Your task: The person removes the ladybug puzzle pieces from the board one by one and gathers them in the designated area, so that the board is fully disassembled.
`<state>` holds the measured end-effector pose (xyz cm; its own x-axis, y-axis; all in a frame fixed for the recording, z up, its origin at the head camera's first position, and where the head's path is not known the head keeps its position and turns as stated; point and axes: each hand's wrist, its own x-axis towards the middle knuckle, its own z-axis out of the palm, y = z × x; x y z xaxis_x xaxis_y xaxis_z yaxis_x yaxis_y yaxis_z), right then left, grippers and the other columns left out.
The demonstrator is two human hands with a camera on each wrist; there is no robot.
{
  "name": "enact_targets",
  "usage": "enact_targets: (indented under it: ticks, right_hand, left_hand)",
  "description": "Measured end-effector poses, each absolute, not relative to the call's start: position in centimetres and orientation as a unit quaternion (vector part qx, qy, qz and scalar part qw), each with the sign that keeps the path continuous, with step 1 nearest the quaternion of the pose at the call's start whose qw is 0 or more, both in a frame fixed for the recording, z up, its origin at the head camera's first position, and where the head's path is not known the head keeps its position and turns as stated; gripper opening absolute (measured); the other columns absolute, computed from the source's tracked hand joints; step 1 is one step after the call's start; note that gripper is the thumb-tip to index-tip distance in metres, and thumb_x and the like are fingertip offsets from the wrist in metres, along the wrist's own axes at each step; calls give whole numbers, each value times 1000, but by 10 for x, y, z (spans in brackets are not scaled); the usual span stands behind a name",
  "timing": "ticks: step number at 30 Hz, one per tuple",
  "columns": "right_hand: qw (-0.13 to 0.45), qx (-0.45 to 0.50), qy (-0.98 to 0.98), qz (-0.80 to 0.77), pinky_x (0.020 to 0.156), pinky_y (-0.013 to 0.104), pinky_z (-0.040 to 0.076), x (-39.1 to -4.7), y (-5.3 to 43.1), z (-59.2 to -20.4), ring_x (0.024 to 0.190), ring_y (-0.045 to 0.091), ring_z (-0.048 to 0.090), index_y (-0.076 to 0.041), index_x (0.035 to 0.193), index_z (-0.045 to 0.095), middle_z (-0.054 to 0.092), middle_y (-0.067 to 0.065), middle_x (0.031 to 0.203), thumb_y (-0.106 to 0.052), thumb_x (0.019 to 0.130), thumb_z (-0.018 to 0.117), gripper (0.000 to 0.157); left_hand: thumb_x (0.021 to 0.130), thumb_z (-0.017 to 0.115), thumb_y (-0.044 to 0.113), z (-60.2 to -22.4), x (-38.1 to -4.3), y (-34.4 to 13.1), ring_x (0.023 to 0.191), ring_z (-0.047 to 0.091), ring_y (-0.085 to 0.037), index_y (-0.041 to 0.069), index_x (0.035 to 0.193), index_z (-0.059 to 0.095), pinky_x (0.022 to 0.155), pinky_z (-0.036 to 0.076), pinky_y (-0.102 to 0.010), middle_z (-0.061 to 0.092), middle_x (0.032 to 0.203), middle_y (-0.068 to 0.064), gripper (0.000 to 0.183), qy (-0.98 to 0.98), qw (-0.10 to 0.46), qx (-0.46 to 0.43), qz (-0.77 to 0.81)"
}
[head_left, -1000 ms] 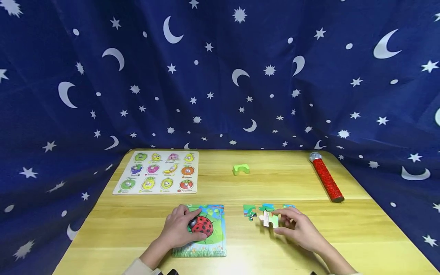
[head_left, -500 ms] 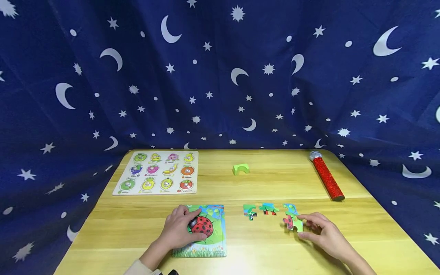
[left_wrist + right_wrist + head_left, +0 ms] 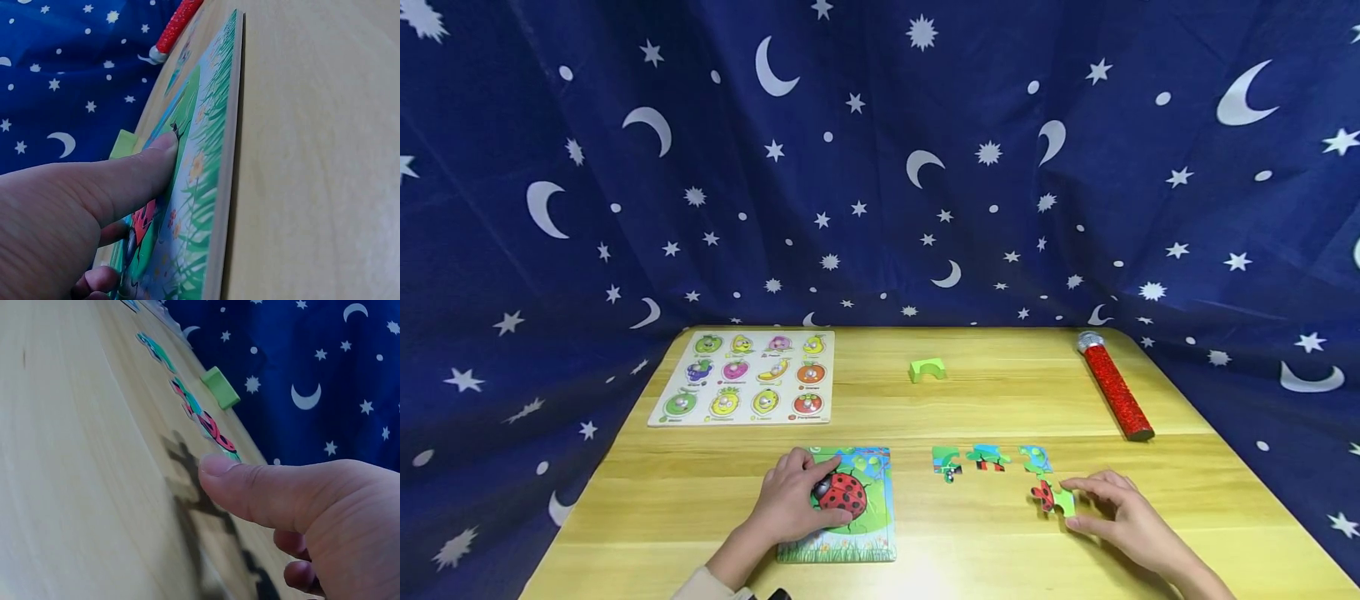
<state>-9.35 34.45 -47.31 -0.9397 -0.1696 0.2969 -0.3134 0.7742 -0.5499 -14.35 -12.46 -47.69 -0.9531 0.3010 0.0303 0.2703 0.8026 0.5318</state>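
In the head view, my right hand pinches a jigsaw piece with red and green print between thumb and fingertips, just above the table. The red part of that piece also shows beyond the thumb in the right wrist view. My left hand rests on a square ladybug puzzle board, its thumb lying flat over the picture, as the left wrist view shows. Between the hands lie a green jigsaw piece, a blue-green one with red bits and a blue one.
A white fruit peg puzzle lies at the back left. Behind the loose pieces stands a light green arch block. A red glittery microphone lies on the right. A dark blue curtain with moons and stars borders the wooden table.
My right hand has moved right with the jigsaw piece, past the loose ones. Its pale-looking face has given way to red and green print. The left hand has stayed on the board.
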Motion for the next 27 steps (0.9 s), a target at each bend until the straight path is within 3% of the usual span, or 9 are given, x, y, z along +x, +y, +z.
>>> enact_targets:
  ticks: [8,16,27]
  right_hand:
    - [79,117,-933,330,62,23,29,-95,349,-475,77,6,37,-10,113,71,49,-5,84,-14,77,82,38]
    - [41,98,-936,335,64,21,33,-97,350,-472,79,2,40,-9,116,70,54,-6,89,-18,80,80,38]
    - [40,127,-931,340,65,20,34,-101,355,-474,79,0,41,-7,115,70,54,-9,89,-15,80,80,37]
  left_hand:
    - [67,82,59,-478,-144,-125,88,28,-18,19,137,60,77,26,-38,32,94,1,83,950,28,151,273]
    - [67,82,59,-475,-142,-125,89,29,-18,19,137,60,79,27,-39,31,95,1,84,948,32,150,277]
    - [67,81,59,-476,-143,-124,88,28,-18,19,137,60,77,25,-38,31,94,1,83,948,30,154,276]
